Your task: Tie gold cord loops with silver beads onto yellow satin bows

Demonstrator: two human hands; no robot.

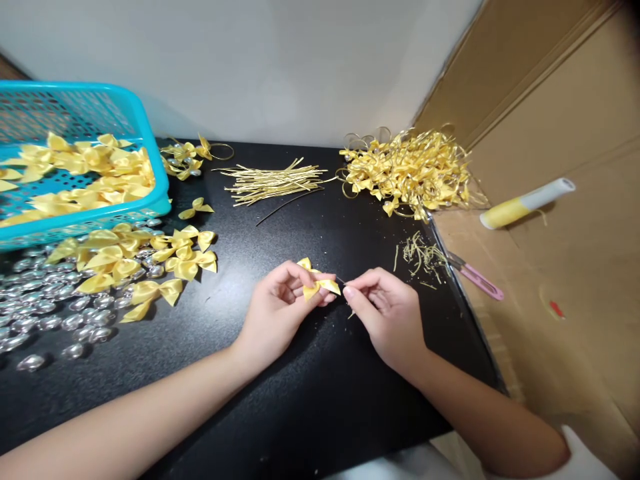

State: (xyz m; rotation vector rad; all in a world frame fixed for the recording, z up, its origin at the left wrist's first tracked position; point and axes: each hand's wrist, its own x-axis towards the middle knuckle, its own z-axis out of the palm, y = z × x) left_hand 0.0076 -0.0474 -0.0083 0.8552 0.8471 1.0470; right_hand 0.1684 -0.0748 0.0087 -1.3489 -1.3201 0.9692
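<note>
Near the middle of the black table (310, 373), my left hand (285, 293) pinches a yellow satin bow (327, 287) between thumb and fingers. My right hand (383, 310) is just to the right of it, thumb and forefinger closed on a thin wire-like end (342, 281) that reaches toward the bow. A short yellow strand (351, 315) shows below the right fingertips. The parts of the bow under my left fingers are hidden.
Left: turquoise basket (157, 167) of bows, loose bows (185, 267), silvery beads (75, 320). Back: gold ties (275, 181), heap of finished-looking bows with loops (410, 170). Right: strand scraps (423, 257), pink-handled tool (480, 280), yellow-white roll (527, 203), cardboard (565, 267).
</note>
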